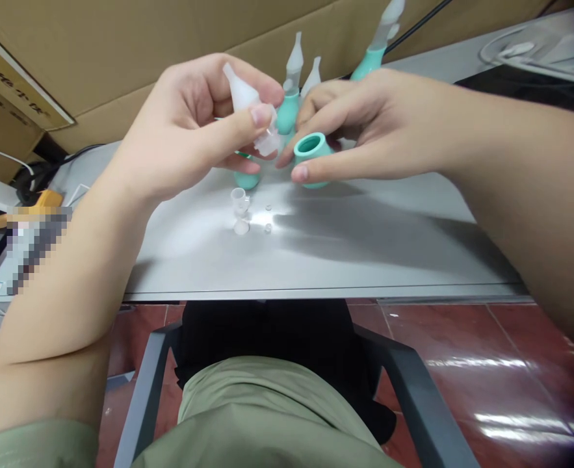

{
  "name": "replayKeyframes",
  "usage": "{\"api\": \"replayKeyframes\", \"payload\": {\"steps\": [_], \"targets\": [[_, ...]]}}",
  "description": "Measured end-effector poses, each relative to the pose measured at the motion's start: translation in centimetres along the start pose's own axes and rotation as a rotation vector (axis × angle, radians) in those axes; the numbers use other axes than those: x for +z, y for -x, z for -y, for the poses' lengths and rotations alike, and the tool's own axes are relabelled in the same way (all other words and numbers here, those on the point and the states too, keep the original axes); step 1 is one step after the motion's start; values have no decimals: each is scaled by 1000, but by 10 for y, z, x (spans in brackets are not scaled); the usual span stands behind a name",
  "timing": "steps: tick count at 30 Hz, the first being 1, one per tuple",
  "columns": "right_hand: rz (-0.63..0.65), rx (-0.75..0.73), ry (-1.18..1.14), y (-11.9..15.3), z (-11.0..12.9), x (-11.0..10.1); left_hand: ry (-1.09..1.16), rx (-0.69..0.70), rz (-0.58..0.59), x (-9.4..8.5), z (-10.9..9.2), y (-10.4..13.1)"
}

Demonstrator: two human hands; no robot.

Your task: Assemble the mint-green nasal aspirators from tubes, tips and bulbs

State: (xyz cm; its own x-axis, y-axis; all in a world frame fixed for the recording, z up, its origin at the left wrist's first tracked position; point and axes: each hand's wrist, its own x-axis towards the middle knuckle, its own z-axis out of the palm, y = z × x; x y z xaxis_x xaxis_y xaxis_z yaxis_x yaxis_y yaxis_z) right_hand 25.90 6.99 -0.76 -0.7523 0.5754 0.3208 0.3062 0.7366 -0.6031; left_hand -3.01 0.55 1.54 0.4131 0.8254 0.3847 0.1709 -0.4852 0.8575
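Note:
Between thumb and fingers, my left hand [194, 123] pinches a clear plastic nozzle piece with a white pointed tip [242, 94]. Close beside it, my right hand [365, 127] grips a mint-green rubber bulb [311, 153], its round opening facing up. Another green bulb [246, 179] sits on the table under my left hand, partly hidden by the fingers. Nearer to me are a small clear plastic cup-shaped part [240, 200], a whitish round piece [241, 226] and two tiny clear bits [268, 227]. Assembled nasal aspirators [287, 114] stand behind my hands.
The grey table [365, 260] ends at a straight front edge. Brown cardboard [169, 32] walls the back. Another aspirator [369, 62] stands at the back right, near white cables [515, 52]. An orange object [47, 201] lies on the left. Chair arms [413, 390] flank my lap.

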Motion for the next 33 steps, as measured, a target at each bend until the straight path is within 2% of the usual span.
{"api": "replayKeyframes", "payload": {"steps": [2,5,9,14,19,27,30,33], "targets": [[15,-6,96,0,-3,-7,-28,32,-5,5,1,3],[67,119,214,-1,-3,-11,-89,60,22,16,0,6],[3,247,327,-4,3,-4,-167,91,56,25,7,7],[-59,263,376,-5,8,2,-204,52,20,30,13,10],[-9,322,482,-5,15,2,-186,52,44,32,8,10],[-15,282,568,-5,19,4,-211,-54,17,40,4,8],[-103,250,569,-1,19,1,-199,-60,22,41,3,8],[-328,199,416,3,20,-5,-255,-77,1,41,2,9]]}}
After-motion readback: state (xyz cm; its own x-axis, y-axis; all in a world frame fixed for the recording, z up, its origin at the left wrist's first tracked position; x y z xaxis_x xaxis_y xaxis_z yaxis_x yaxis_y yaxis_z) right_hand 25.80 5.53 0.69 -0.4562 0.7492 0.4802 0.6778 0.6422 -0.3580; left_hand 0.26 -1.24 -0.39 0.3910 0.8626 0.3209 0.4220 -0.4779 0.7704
